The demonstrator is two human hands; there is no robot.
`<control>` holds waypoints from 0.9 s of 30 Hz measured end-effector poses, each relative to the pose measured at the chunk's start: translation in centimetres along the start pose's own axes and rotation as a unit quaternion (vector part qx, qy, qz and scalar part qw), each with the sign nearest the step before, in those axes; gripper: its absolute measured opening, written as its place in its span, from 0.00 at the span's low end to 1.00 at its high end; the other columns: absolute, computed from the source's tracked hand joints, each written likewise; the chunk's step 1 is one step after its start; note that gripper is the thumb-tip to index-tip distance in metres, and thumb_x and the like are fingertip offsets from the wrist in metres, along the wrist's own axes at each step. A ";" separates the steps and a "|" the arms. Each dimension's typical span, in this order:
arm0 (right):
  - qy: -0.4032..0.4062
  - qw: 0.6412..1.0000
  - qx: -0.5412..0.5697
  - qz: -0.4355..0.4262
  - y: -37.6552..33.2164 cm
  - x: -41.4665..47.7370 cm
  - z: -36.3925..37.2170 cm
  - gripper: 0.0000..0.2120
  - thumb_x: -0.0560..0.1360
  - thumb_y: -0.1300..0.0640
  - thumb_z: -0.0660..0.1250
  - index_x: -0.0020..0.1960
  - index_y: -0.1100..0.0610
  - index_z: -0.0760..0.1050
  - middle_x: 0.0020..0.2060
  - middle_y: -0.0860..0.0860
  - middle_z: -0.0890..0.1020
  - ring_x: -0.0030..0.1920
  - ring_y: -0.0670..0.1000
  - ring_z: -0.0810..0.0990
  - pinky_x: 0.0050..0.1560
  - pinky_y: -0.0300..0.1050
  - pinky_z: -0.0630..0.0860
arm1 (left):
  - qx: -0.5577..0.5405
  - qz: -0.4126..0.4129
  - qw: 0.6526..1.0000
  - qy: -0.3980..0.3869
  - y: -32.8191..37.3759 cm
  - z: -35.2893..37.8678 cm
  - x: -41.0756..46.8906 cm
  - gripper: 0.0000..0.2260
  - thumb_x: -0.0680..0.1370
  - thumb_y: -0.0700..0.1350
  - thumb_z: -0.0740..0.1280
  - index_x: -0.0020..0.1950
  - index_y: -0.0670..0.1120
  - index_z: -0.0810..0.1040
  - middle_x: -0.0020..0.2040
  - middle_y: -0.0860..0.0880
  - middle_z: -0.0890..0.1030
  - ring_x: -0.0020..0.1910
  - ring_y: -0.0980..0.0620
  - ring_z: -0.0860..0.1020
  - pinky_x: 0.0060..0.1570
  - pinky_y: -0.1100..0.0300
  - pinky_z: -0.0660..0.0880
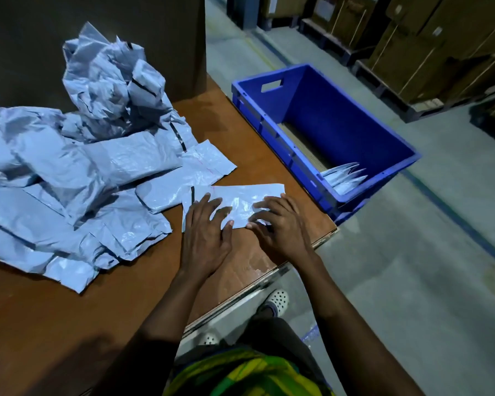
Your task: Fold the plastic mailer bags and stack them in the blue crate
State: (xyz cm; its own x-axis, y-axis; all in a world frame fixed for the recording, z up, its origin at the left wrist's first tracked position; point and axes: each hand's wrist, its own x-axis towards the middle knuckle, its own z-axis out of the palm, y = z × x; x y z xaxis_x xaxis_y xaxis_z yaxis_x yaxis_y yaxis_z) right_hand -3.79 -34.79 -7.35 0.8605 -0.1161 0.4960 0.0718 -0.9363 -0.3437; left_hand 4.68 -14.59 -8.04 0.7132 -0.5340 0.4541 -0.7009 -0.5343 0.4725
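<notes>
View from a head-worn camera, looking down at a brown table (249,144) in a dim warehouse. At lower centre of the frame, a pale grey plastic mailer bag (242,200) lies flat on the table, already narrowed into a long strip. The left hand (205,227) rests on the left part of it, fingers spread and straight, pressing it down. The right hand (279,224) sits on its right end with fingers bent. It is not possible to tell whether it pinches the near edge or only presses on it.

A loose pile of crumpled mailers (77,167) fills the left and upper left of the frame. The blue crate (340,104) stands at right centre, just beyond the table's edge, with a few folded mailers (345,175) leaning in its near corner.

The bag looks thin, light, soft and glossy, so it will probably slide on the table and spring open at a crease. It is likely best held by pinching the folded edges near both ends, with a flat palm pinning the middle while each crease is pressed.
</notes>
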 end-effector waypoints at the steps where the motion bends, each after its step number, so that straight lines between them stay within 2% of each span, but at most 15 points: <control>1: 0.002 1.000 -0.001 -0.018 -0.2 0.3 0.0 0.06 0.78 0.49 0.76 0.48 0.52 0.86 0.56 0.48 0.86 0.62 0.53 0.81 0.72 0.55 0.68 | -0.004 0.001 1.000 -0.005 -0.1 0.1 -0.1 0.13 0.81 0.47 0.67 0.62 0.43 0.82 0.68 0.43 0.79 0.76 0.42 0.68 0.75 0.41 0.63; 5: -0.023 0.998 -0.017 -0.052 0.0 1.3 -0.3 0.04 0.79 0.55 0.72 0.50 0.55 0.84 0.54 0.50 0.86 0.59 0.54 0.82 0.67 0.50 0.68 | 0.003 0.004 1.000 -0.029 -0.6 -0.4 0.7 0.15 0.77 0.53 0.73 0.59 0.46 0.84 0.67 0.44 0.79 0.76 0.42 0.68 0.73 0.41 0.65; 6: -0.018 0.999 -0.005 -0.042 0.1 1.5 -0.7 0.05 0.80 0.55 0.72 0.51 0.56 0.84 0.54 0.50 0.86 0.59 0.54 0.82 0.65 0.52 0.71 | 0.016 0.013 0.999 -0.026 -0.7 -0.7 0.9 0.14 0.76 0.50 0.75 0.59 0.46 0.84 0.66 0.44 0.79 0.75 0.41 0.69 0.72 0.40 0.66; 8: 0.001 0.999 0.021 -0.024 0.4 2.3 -1.7 0.08 0.81 0.52 0.71 0.53 0.56 0.84 0.55 0.50 0.85 0.59 0.53 0.82 0.59 0.54 0.74 | 0.051 0.026 0.998 0.001 -0.5 -1.4 1.7 0.14 0.72 0.40 0.76 0.57 0.45 0.85 0.62 0.43 0.81 0.72 0.40 0.72 0.69 0.40 0.68; 10: -0.010 0.999 0.024 -0.022 0.8 3.4 -2.9 0.13 0.81 0.45 0.70 0.57 0.54 0.83 0.58 0.49 0.84 0.61 0.51 0.80 0.60 0.53 0.74 | 0.078 0.030 0.996 0.031 0.3 -2.4 2.9 0.14 0.72 0.35 0.73 0.55 0.45 0.85 0.59 0.43 0.82 0.68 0.39 0.74 0.66 0.41 0.67; 12: -0.012 0.999 0.010 -0.032 1.5 4.8 -4.5 0.17 0.80 0.42 0.70 0.61 0.53 0.82 0.58 0.48 0.84 0.60 0.51 0.79 0.63 0.50 0.70 | 0.103 0.057 0.992 0.047 0.9 -3.3 4.7 0.09 0.75 0.38 0.71 0.54 0.45 0.86 0.56 0.44 0.83 0.66 0.39 0.76 0.64 0.41 0.68; 16: 0.048 0.997 -0.011 -0.053 3.6 8.8 -7.0 0.06 0.81 0.53 0.70 0.51 0.54 0.84 0.47 0.48 0.84 0.51 0.54 0.81 0.60 0.49 0.67 | 0.122 0.092 0.986 0.061 1.7 -4.9 8.7 0.04 0.77 0.41 0.73 0.51 0.44 0.86 0.50 0.46 0.84 0.59 0.40 0.79 0.57 0.43 0.70; 20: 0.080 0.995 0.024 -0.056 5.8 12.8 -9.7 0.05 0.79 0.51 0.74 0.49 0.53 0.85 0.45 0.46 0.85 0.49 0.53 0.81 0.61 0.53 0.72 | 0.091 0.079 0.991 0.058 3.5 -6.2 13.2 0.08 0.78 0.48 0.72 0.45 0.46 0.87 0.43 0.47 0.84 0.49 0.41 0.79 0.47 0.48 0.71; 23: 0.099 0.993 0.031 -0.064 8.6 15.2 -12.0 0.07 0.79 0.51 0.74 0.49 0.54 0.85 0.45 0.48 0.85 0.48 0.54 0.80 0.55 0.49 0.70 | 0.069 0.060 0.993 0.072 5.0 -6.3 16.6 0.09 0.77 0.51 0.72 0.45 0.46 0.87 0.42 0.49 0.84 0.48 0.44 0.78 0.46 0.48 0.71; 27: 0.108 0.993 0.011 -0.041 14.2 17.2 -14.7 0.05 0.80 0.56 0.72 0.52 0.55 0.85 0.47 0.50 0.86 0.47 0.58 0.81 0.48 0.57 0.74 | 0.036 0.080 0.993 0.077 8.1 -4.2 22.0 0.10 0.78 0.52 0.71 0.46 0.46 0.87 0.42 0.48 0.83 0.48 0.43 0.79 0.47 0.49 0.71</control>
State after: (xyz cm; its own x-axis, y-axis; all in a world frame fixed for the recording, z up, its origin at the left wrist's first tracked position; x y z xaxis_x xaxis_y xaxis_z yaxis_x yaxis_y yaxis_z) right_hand 4.65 -54.97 8.05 0.7231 -0.1107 0.6818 0.1495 -0.9386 -0.3109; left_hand 14.77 -27.92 8.92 0.5824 -0.5111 0.6321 -0.7997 -0.4997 0.3327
